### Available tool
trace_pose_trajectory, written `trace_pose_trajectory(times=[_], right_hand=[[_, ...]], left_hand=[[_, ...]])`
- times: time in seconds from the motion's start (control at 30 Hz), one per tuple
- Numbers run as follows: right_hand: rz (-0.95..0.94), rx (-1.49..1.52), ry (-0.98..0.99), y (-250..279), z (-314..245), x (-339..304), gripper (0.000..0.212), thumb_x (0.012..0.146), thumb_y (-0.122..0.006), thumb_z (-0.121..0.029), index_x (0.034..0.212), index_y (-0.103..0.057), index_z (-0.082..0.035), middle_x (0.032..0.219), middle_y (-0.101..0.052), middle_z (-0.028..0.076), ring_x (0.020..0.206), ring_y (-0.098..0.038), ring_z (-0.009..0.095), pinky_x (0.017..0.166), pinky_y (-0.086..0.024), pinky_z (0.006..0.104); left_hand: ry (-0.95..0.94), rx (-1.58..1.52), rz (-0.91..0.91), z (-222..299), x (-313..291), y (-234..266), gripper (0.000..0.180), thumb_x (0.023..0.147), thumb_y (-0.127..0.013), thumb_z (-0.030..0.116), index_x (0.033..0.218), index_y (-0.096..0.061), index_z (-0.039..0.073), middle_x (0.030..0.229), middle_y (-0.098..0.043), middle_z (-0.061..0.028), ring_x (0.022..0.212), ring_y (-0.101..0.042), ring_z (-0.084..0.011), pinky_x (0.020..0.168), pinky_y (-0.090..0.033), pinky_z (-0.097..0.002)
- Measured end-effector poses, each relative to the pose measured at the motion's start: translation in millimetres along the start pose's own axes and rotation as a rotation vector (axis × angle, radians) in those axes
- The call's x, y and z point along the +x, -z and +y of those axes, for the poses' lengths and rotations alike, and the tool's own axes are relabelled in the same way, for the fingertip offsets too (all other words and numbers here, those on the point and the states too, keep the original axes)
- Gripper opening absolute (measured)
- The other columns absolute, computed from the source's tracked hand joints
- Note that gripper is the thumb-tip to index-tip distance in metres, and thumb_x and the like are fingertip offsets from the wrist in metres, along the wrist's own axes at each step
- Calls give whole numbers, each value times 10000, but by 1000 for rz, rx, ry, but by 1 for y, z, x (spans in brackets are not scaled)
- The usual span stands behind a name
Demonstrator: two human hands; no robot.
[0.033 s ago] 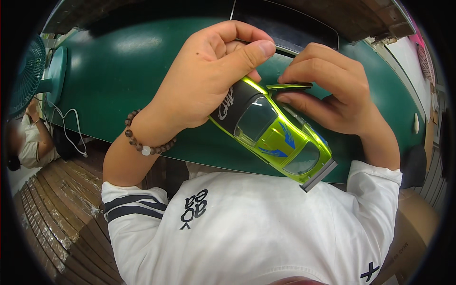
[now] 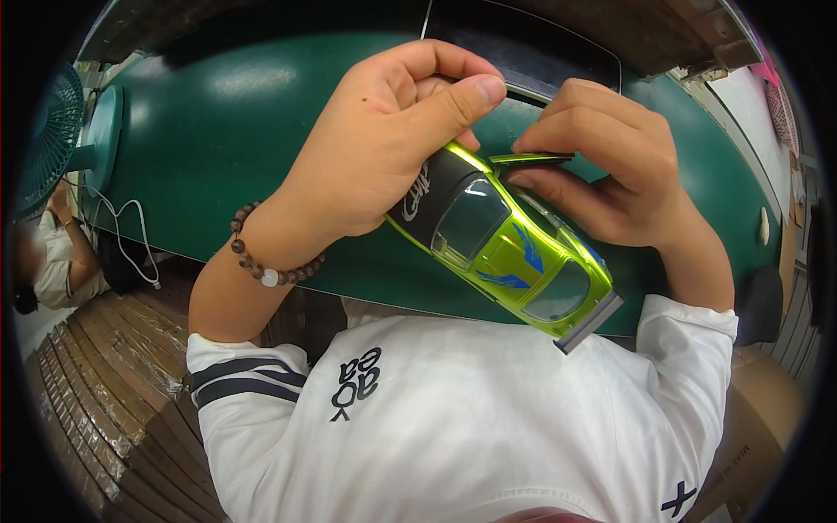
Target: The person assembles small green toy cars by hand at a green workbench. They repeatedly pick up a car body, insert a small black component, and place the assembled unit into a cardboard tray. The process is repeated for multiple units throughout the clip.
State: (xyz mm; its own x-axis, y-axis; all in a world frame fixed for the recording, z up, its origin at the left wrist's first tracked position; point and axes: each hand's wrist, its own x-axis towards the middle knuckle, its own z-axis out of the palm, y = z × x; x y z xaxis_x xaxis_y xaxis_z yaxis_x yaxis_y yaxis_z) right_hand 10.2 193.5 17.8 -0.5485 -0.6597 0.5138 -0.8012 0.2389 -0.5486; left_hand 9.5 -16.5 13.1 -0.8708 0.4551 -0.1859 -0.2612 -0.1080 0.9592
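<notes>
A shiny yellow-green toy car (image 2: pixel 501 253) with a black hood, blue roof markings and a grey rear spoiler (image 2: pixel 588 322) is held slanting above the near edge of the table. Its nose points to the far left and its tail toward my shirt. My left hand (image 2: pixel 375 131) is closed around the front end, hiding the nose. On the car's right side, the door (image 2: pixel 532 159) stands swung outward. The thumb and fingers of my right hand (image 2: pixel 610 157) are closed around that door, one on either side.
A green table (image 2: pixel 218 113) lies beneath my hands. At its far side is a dark, light-rimmed panel (image 2: pixel 532 39). To the left are a teal fan (image 2: pixel 103 144), a white cable (image 2: pixel 139 222) and another person (image 2: pixel 65 253). Cardboard (image 2: pixel 113 383) lies lower left.
The car's tail has shifted very slightly to the right. Both hands keep nearly the same place and hold.
</notes>
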Motion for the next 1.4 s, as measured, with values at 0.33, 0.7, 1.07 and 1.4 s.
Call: trace_pose_trajectory(times=[0.33,0.7,1.07,1.4], right_hand=[[91,93,46,-12,-12,-3,188,640,-772,-13,720,-603,10,569,-508,79,462,-464,220,432,-329,313],[-118,1069,-634,1,-3,-8,763,759,-797,-221,1375,-392,-24,1259,-523,138,1099,-536,207,927,-445,343],[124,-312,-78,22,-20,5,708,623,-802,22,1271,-520,21,1209,-577,153,1076,-587,245,909,-472,318],[186,-138,-78,20,-19,1,726,659,-801,27,1308,-474,38,1239,-560,169,1107,-586,245,925,-486,318]], left_hand=[[112,35,-50,2,-3,-7,216,895,-639,170,1055,-611,27,827,-605,52,618,-495,29,554,-391,-121],[-1110,681,78,12,-10,36,602,851,-675,57,1324,-303,35,813,-607,-96,584,-537,-98,504,-444,-218],[-1396,1119,-83,15,11,32,568,615,-860,339,1049,-600,80,1056,-583,-118,944,-601,-232,835,-527,-364],[-1394,1100,-11,9,10,27,547,664,-862,267,1074,-547,90,1094,-604,-121,976,-606,-214,909,-500,-399]])
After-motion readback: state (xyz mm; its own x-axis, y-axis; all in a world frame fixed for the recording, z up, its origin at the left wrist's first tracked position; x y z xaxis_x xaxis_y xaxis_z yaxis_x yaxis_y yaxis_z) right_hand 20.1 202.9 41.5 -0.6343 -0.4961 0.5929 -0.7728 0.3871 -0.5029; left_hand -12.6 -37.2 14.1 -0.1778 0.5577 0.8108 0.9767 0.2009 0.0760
